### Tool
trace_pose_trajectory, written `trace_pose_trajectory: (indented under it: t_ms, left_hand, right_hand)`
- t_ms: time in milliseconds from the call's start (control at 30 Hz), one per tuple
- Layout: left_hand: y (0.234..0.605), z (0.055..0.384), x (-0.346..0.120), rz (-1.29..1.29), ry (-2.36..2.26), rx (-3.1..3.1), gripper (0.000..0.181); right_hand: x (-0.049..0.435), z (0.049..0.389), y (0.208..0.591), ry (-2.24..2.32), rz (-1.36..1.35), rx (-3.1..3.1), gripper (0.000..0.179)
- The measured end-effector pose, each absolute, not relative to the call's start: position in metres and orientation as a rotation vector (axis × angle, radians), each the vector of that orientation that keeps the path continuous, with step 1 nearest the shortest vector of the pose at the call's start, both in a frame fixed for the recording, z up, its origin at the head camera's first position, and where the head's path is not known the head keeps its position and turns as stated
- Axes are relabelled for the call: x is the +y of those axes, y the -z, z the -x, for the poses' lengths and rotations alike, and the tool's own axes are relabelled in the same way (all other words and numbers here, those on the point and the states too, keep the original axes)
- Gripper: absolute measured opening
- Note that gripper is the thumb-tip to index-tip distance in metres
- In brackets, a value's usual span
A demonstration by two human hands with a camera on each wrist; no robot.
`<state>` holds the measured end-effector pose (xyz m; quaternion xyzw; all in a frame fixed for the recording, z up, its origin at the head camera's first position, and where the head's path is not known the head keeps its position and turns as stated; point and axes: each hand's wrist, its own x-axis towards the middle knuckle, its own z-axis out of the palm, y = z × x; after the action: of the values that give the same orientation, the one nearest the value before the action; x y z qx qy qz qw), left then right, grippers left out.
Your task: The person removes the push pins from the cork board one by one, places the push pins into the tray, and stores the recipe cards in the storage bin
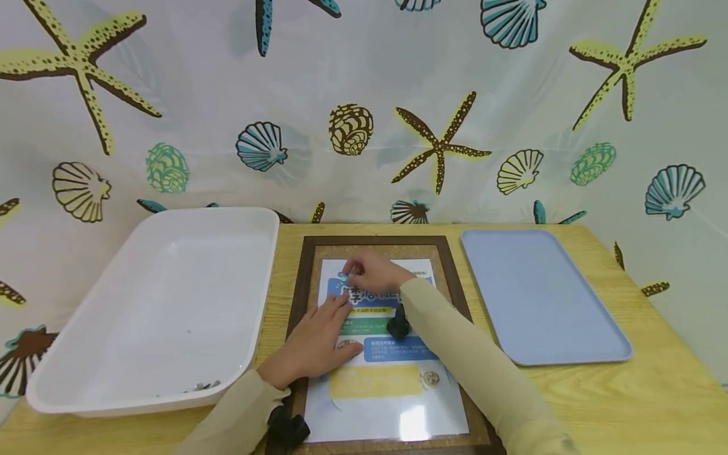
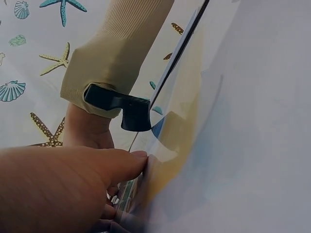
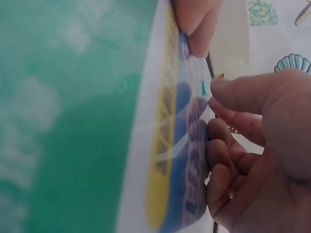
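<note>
A printed poster (image 1: 392, 417) with a glossy surface lies on a cork board (image 1: 443, 265) in a dark wooden frame. My left hand (image 1: 318, 338) rests on the poster's left side, fingers spread over the print. Near the poster's upper left, my right hand (image 1: 375, 272) has its fingers bent, thumb and forefinger tips close together. In the right wrist view, a small teal spot (image 3: 204, 88) shows beside that thumb; whether it is a held object or print cannot be told. The left wrist view shows the left thumb (image 2: 129, 162) along the glossy sheet.
Left of the board stands a white deep tray (image 1: 170, 284) with a few small shiny pieces (image 1: 206, 385) in its near corner. A shallow light-blue tray (image 1: 546, 297) lies to the right. Everything sits on a wooden table (image 1: 654, 392) before a shell-patterned curtain (image 1: 364, 76).
</note>
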<state>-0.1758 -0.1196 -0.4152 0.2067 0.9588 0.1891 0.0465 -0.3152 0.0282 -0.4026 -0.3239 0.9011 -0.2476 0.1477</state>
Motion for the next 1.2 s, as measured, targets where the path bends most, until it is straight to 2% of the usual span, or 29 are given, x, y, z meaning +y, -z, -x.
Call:
trace_pose_trajectory:
  t_ms: [467,833,1200]
  left_hand:
    - [0.414,0.176,-0.124,-0.608,-0.574,2.937,0.071]
    - [0.415,0.175,-0.122,-0.599,-0.615,2.903,0.072]
    - [0.414,0.175,-0.121,-0.615,-0.553,2.93,0.071]
  right_hand:
    - [0.016,0.324,0.4,0.728,0.861,2.602,0.013]
    - [0.013,0.32,0.401,0.749,0.724,2.611,0.014]
    - [0.012,0.32,0.403,0.686,0.749,2.62,0.017]
